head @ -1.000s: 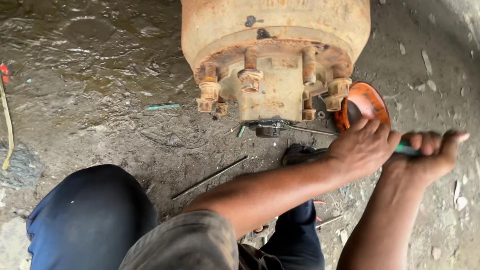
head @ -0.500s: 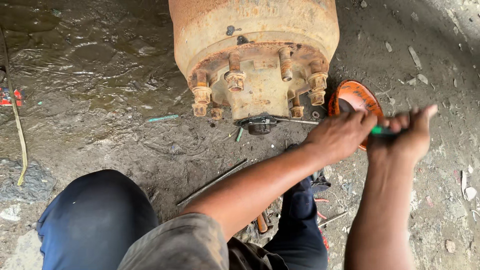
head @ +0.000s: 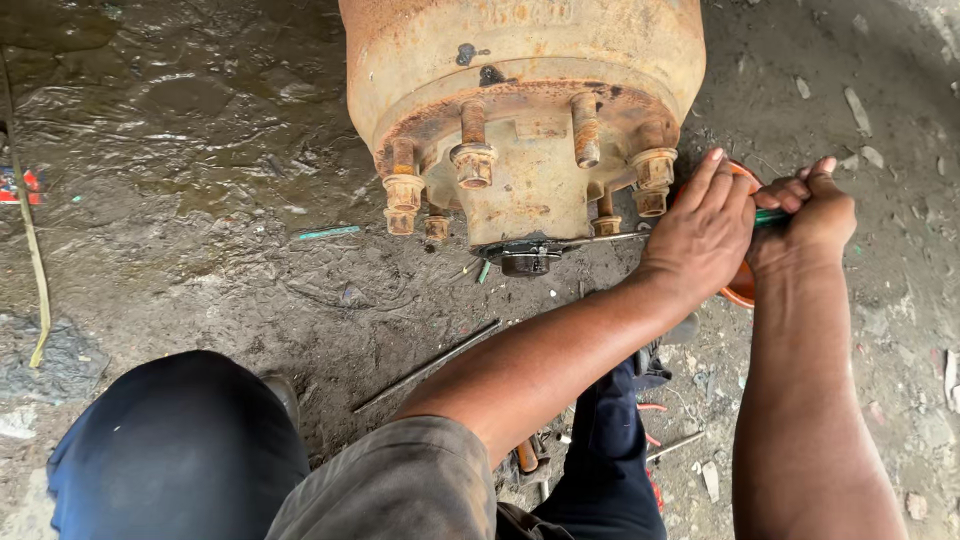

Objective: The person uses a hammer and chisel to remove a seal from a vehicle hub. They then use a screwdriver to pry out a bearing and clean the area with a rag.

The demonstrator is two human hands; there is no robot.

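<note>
Rusty wheel hub [head: 525, 110] stands at 12 o'clock on wet muddy ground [head: 200, 200], studs with nuts facing me. My left hand [head: 700, 235] lies at 2 o'clock of the frame, fingers half-curled and pressing down over an orange bowl-like dish [head: 742, 285], gripping nothing I can make out. My right hand [head: 810, 220] sits just beside it at 3 o'clock, fist closed around a green-handled tool [head: 770, 216]; only a sliver of handle shows. Thin metal shaft [head: 590, 240] runs from under my left hand toward 9 o'clock, to the dark cap [head: 527, 262] at the hub's lower edge; whether it belongs to the green tool I cannot tell. Progress, my judgement: several studs keep their nuts, some look bare, so hub work is partway, with the cap in place and most nuts left. Loose thin rod [head: 430, 365] lies at 6 o'clock of the hub, near my knee [head: 180, 450]. More small tools [head: 640, 440] lie between my legs, unclear.
</note>
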